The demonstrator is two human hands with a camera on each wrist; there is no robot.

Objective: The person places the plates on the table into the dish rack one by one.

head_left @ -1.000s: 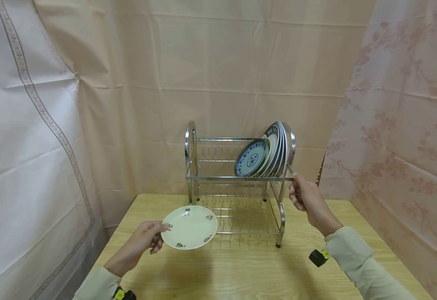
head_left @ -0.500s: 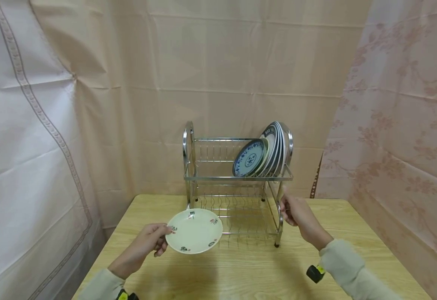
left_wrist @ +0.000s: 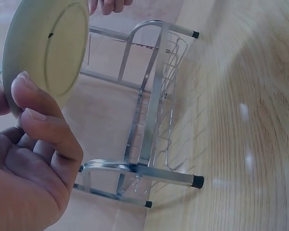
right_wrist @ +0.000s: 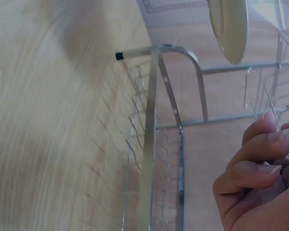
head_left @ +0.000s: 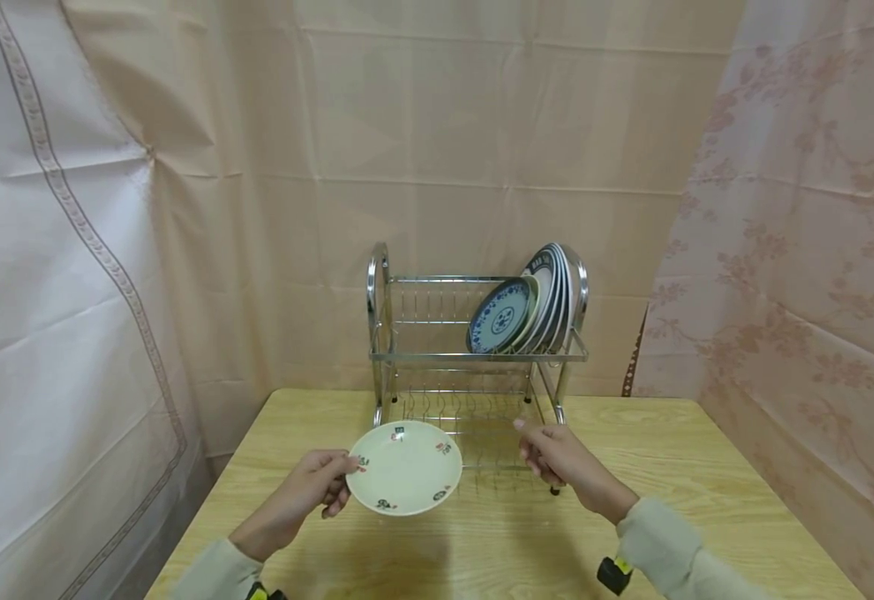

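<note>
My left hand [head_left: 303, 493] pinches the left rim of a pale cream plate [head_left: 405, 468] with small floral marks, thumb on top and fingers beneath. The plate is in the air in front of the dish rack [head_left: 437, 357]; its underside [left_wrist: 53, 53] shows in the left wrist view. My right hand [head_left: 573, 467] hovers right of the plate, before the rack's lower tier, apart from the plate. Its fingers [right_wrist: 253, 154] are loosely curled, and I see nothing held. On the rack's upper tier, a blue-patterned plate [head_left: 501, 318] leans against several larger white plates [head_left: 545, 292] at the right end.
The two-tier metal rack stands on a light wooden table [head_left: 496, 542]. Its lower tier has wavy wire dividers [head_left: 474, 404]. Beige cloth [head_left: 437, 125] hangs behind, with patterned cloth [head_left: 819, 250] at the right and white cloth [head_left: 47, 292] at the left.
My right hand has left the rack's upper right corner and come down and left toward the plate. My left hand has carried the cream plate slightly right and nearer.
</note>
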